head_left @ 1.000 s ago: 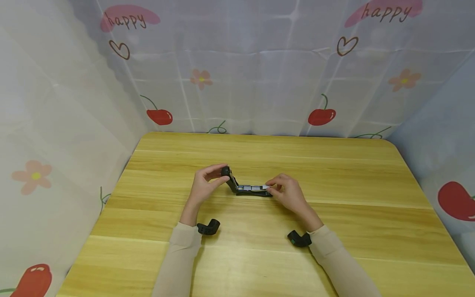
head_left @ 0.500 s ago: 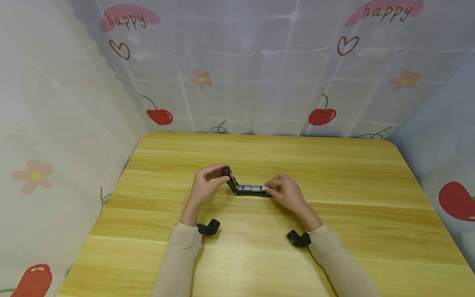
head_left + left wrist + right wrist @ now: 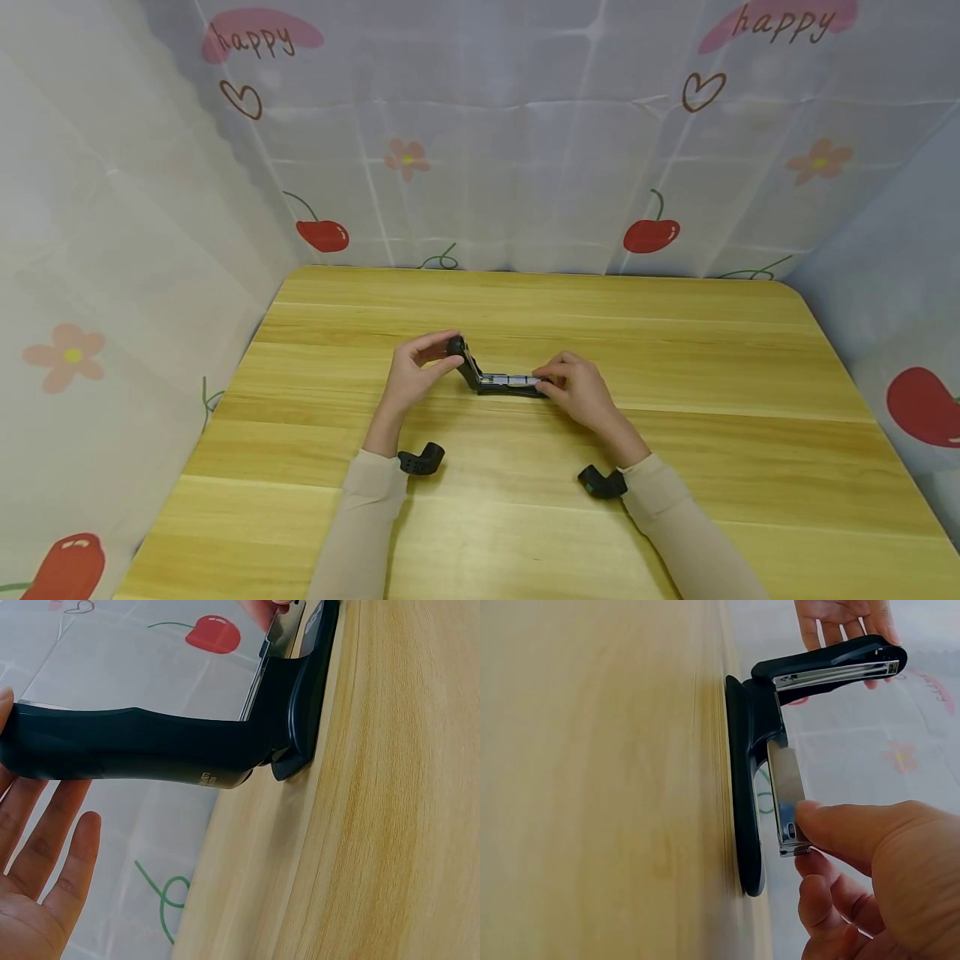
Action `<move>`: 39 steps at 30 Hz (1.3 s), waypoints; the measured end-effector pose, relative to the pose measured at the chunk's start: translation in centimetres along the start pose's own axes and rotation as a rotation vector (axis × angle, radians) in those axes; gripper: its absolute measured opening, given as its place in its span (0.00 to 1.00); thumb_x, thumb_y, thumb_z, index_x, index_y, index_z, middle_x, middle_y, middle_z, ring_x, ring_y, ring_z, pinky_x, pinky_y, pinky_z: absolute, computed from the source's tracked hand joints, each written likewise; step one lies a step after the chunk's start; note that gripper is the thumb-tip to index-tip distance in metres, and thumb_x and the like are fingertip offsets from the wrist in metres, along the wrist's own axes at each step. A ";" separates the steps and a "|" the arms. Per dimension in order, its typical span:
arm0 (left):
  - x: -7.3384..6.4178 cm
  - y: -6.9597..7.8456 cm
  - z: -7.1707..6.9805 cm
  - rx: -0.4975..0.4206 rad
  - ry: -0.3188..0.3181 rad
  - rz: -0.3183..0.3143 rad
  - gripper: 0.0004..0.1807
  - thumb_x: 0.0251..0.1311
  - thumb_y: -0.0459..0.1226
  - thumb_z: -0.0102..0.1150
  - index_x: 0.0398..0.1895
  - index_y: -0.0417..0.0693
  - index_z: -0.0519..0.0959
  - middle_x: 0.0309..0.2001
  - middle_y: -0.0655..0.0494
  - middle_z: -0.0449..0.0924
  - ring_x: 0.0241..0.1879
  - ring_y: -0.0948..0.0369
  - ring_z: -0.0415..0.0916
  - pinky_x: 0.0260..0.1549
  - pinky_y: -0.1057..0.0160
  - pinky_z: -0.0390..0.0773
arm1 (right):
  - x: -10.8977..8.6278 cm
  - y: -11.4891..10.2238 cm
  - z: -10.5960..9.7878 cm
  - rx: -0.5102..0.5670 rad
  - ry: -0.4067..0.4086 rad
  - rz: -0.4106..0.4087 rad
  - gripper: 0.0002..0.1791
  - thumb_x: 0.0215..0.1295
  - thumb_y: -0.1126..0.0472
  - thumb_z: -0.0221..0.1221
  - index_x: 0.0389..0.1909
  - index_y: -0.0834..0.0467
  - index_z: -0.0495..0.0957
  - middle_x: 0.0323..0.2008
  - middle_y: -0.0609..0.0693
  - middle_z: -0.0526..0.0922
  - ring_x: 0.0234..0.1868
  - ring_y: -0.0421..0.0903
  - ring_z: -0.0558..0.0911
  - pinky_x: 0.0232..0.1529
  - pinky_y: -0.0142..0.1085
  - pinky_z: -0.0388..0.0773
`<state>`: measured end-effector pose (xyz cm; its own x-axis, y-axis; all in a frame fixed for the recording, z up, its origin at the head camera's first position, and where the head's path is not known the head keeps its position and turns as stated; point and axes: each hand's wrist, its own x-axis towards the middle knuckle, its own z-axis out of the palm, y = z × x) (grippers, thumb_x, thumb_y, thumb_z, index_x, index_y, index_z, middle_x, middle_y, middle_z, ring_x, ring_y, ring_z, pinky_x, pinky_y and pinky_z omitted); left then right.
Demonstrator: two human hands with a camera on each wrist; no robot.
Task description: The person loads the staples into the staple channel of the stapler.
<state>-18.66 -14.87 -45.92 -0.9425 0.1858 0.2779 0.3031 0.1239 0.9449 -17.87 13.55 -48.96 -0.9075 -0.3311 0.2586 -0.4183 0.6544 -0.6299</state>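
Note:
A black stapler [image 3: 513, 393] rests on the table, opened wide so its top arm [image 3: 832, 658] is tilted up to the left. My left hand [image 3: 408, 371] holds the raised end of that arm between thumb and fingers. In the right wrist view, the metal magazine [image 3: 784, 780] stands apart from the black base [image 3: 744, 802]. My right hand [image 3: 581, 387] pinches the magazine's free end, thumb on its side and fingers below. A silvery strip that looks like staples [image 3: 517, 380] lies along the magazine in the head view; its right end is hidden by my fingers.
The wooden table [image 3: 517, 533] reaches to a patterned curtain [image 3: 510, 192] at the back and sides. Black camera mounts sit on both wrists, the left mount [image 3: 422, 459] and right mount [image 3: 602, 482] close above the tabletop.
The bright strip at the magazine's right end, raised at first, now lies level in it. My right hand has shifted slightly left; the left hand and stapler stay put.

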 end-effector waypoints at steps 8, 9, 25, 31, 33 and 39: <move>0.0 0.0 0.1 0.002 -0.007 0.014 0.21 0.57 0.28 0.66 0.55 0.33 0.80 0.51 0.36 0.82 0.44 0.68 0.79 0.50 0.64 0.80 | -0.2 0.3 -0.1 -0.003 -0.022 0.023 0.16 0.56 0.61 0.70 0.46 0.60 0.86 0.37 0.51 0.82 0.26 0.39 0.69 0.27 0.31 0.66; 0.0 0.0 0.1 0.002 -0.006 0.015 0.21 0.57 0.28 0.66 0.55 0.33 0.79 0.51 0.36 0.82 0.44 0.67 0.79 0.50 0.64 0.80 | -0.2 0.3 -0.2 -0.002 -0.027 0.029 0.17 0.56 0.61 0.71 0.47 0.61 0.85 0.37 0.51 0.82 0.26 0.40 0.69 0.27 0.31 0.66; 0.1 0.5 0.8 -0.004 0.006 -0.001 0.21 0.57 0.27 0.66 0.56 0.32 0.79 0.51 0.35 0.81 0.44 0.65 0.80 0.52 0.57 0.80 | -0.5 1.0 -0.5 -0.051 -0.130 0.124 0.23 0.55 0.59 0.72 0.52 0.62 0.82 0.36 0.52 0.78 0.25 0.41 0.67 0.26 0.32 0.64; 0.1 0.6 2.0 -0.077 0.043 0.026 0.21 0.56 0.24 0.65 0.55 0.27 0.78 0.52 0.31 0.80 0.44 0.68 0.80 0.50 0.64 0.80 | -0.5 1.0 -0.5 -0.011 -0.138 0.127 0.22 0.55 0.60 0.71 0.51 0.62 0.82 0.35 0.52 0.78 0.25 0.41 0.67 0.26 0.33 0.63; 0.1 0.6 2.6 -0.108 0.045 0.032 0.21 0.56 0.23 0.65 0.55 0.27 0.77 0.52 0.30 0.79 0.44 0.69 0.80 0.50 0.65 0.80 | -0.6 1.1 -0.4 -0.006 -0.138 0.130 0.22 0.55 0.60 0.71 0.51 0.61 0.83 0.34 0.52 0.78 0.25 0.41 0.66 0.26 0.33 0.62; 0.4 0.5 4.6 -0.163 0.043 0.009 0.20 0.55 0.23 0.65 0.53 0.28 0.79 0.53 0.31 0.79 0.46 0.64 0.79 0.53 0.56 0.80 | -0.5 1.4 -0.1 0.026 -0.125 0.136 0.21 0.54 0.60 0.72 0.49 0.60 0.83 0.30 0.50 0.75 0.25 0.41 0.67 0.26 0.32 0.63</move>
<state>-18.22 -10.21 -46.16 -0.9460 0.1443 0.2903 0.2879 -0.0380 0.9569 -18.04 14.71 -49.93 -0.9428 -0.3240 0.0782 -0.2899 0.6814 -0.6721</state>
